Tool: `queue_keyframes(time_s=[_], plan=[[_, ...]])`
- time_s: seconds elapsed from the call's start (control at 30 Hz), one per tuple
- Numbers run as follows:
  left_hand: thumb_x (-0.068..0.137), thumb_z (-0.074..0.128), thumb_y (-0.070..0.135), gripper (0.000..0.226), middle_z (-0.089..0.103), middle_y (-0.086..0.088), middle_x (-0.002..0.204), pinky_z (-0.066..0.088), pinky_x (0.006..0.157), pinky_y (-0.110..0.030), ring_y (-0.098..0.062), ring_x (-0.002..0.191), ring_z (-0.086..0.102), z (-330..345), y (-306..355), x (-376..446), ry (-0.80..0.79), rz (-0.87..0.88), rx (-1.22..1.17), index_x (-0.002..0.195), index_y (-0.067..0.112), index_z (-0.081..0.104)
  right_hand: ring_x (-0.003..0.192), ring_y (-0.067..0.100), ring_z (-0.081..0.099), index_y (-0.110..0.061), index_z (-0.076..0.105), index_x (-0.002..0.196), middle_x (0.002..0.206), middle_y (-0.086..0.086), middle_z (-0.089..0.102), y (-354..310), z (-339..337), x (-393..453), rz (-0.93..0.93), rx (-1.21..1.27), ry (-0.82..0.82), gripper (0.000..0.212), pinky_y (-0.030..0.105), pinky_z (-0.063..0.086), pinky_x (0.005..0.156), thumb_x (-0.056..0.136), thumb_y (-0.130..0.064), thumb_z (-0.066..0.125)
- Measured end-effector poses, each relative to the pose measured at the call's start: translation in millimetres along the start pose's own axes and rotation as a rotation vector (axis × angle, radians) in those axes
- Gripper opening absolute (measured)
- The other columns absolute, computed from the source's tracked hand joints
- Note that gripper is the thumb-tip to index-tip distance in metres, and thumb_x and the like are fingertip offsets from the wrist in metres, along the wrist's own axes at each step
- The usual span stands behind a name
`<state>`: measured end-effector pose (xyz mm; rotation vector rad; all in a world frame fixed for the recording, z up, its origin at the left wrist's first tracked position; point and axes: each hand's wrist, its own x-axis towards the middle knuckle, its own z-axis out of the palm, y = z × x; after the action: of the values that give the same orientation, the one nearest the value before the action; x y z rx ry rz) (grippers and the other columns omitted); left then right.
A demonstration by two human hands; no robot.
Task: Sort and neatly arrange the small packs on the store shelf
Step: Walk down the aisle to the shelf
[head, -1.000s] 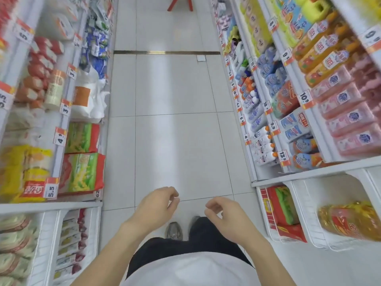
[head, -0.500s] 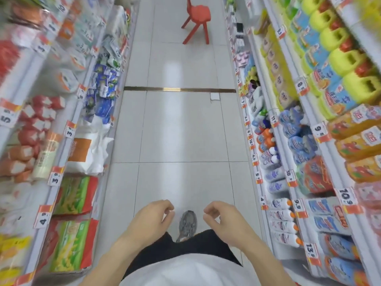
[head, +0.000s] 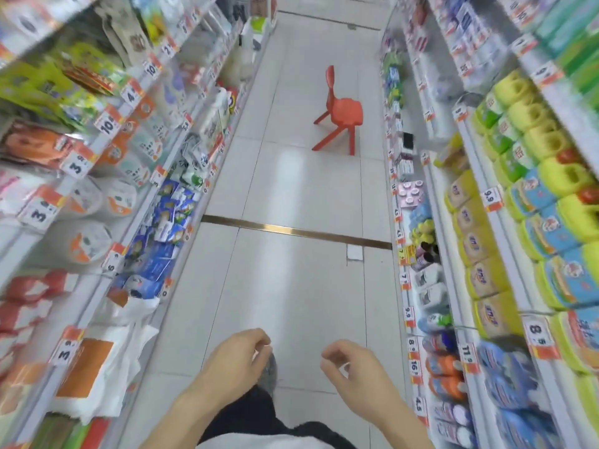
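Both the left hand point(head: 238, 358) and right hand point(head: 351, 364) hang loosely curled, holding nothing. The jumbled blue small packs point(head: 162, 234), somewhat blurred, probably lie on the left shelf point(head: 181, 218) ahead; approach squarely before reaching.

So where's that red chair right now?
In the head view, the red chair stands on the floor tiles in the middle of the aisle, well ahead, beyond the brass floor strip and slightly nearer the right-hand shelves.

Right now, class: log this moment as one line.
left hand: empty | right hand: empty | blue packs: jumbled, untouched | red chair: ahead
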<state>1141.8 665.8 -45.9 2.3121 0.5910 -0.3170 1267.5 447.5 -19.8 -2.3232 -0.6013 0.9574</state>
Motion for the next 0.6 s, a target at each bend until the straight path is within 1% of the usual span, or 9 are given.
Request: queue_keyframes(time_s=[0.1,0.2,0.27,0.3,0.37,0.4,0.43,0.5,0.6], plan=[[0.095,0.043,0.041,0.017,0.062,0.025,0.092,0.046,0.077,-0.015,0.006,0.088,0.057,-54,31,95,-0.015,0.071,0.019,0.099,0.036,0.059,0.095,-0.001,0.063,-0.038,0.065,0.094,0.093,-0.017,0.07,-24,-56,61,0.031,0.036,0.066,0.004,0.016,0.049,0.085,0.09,-0.038,0.063],[0.096,0.044,0.039,0.02,0.063,0.023,0.096,0.045,0.078,-0.015,0.003,0.09,0.058,-95,60,189,-0.035,0.136,0.044,0.103,0.031,0.061,0.094,-0.002,0.064,-0.039,0.065,0.094,0.092,-0.02,0.069,-34,-103,114,0.059,0.085,0.117,0.005,0.014,0.049,0.083,0.09,-0.035,0.065],[0.095,0.044,0.04,0.018,0.063,0.023,0.093,0.047,0.078,-0.017,0.003,0.089,0.059,-114,78,252,-0.045,0.148,0.051,0.1,0.033,0.06,0.093,-0.003,0.064,-0.039,0.066,0.093,0.095,-0.025,0.067,-37,-134,153,0.081,0.111,0.136,0.006,0.013,0.049,0.082,0.089,-0.035,0.065],[0.094,0.045,0.04,0.017,0.064,0.022,0.092,0.048,0.078,-0.019,0.003,0.088,0.059,-121,86,285,-0.043,0.16,0.057,0.097,0.033,0.06,0.093,-0.003,0.063,-0.038,0.066,0.093,0.096,-0.027,0.066,-38,-151,175,0.084,0.117,0.143,0.005,0.014,0.049,0.082,0.089,-0.039,0.064],[0.093,0.045,0.041,0.017,0.064,0.022,0.09,0.05,0.079,-0.021,0.003,0.088,0.06,-133,102,351,-0.041,0.177,0.077,0.096,0.034,0.06,0.094,-0.004,0.063,-0.036,0.066,0.093,0.092,-0.02,0.069,-39,-184,227,0.072,0.14,0.16,0.019,0.014,0.049,0.083,0.084,-0.052,0.058],[0.093,0.045,0.041,0.017,0.064,0.022,0.09,0.05,0.078,-0.021,0.003,0.087,0.059,-140,111,384,-0.044,0.178,0.088,0.095,0.034,0.06,0.095,-0.005,0.062,-0.036,0.066,0.095,0.09,-0.018,0.07,-38,-202,257,0.072,0.149,0.167,0.023,0.014,0.049,0.085,0.084,-0.054,0.057],[0.093,0.045,0.041,0.016,0.064,0.022,0.088,0.05,0.078,-0.022,0.002,0.086,0.059,-147,121,417,-0.042,0.181,0.097,0.094,0.034,0.06,0.096,-0.005,0.062,-0.035,0.066,0.098,0.091,-0.017,0.07,-37,-221,288,0.068,0.15,0.167,0.021,0.015,0.049,0.086,0.086,-0.051,0.058],[0.093,0.046,0.04,0.015,0.063,0.021,0.085,0.05,0.076,-0.025,0.001,0.083,0.059,-164,142,479,-0.032,0.182,0.094,0.091,0.033,0.059,0.096,-0.005,0.061,-0.033,0.066,0.1,0.092,-0.016,0.069,-37,-262,353,0.044,0.145,0.162,0.011,0.017,0.049,0.088,0.091,-0.039,0.061],[0.092,0.046,0.041,0.015,0.061,0.021,0.083,0.05,0.074,-0.026,0.0,0.079,0.058,-196,174,558,-0.019,0.151,0.069,0.091,0.034,0.058,0.093,-0.003,0.063,-0.032,0.067,0.099,0.093,-0.017,0.069,-48,-334,450,-0.018,0.128,0.151,0.009,0.017,0.049,0.087,0.092,-0.035,0.062]])
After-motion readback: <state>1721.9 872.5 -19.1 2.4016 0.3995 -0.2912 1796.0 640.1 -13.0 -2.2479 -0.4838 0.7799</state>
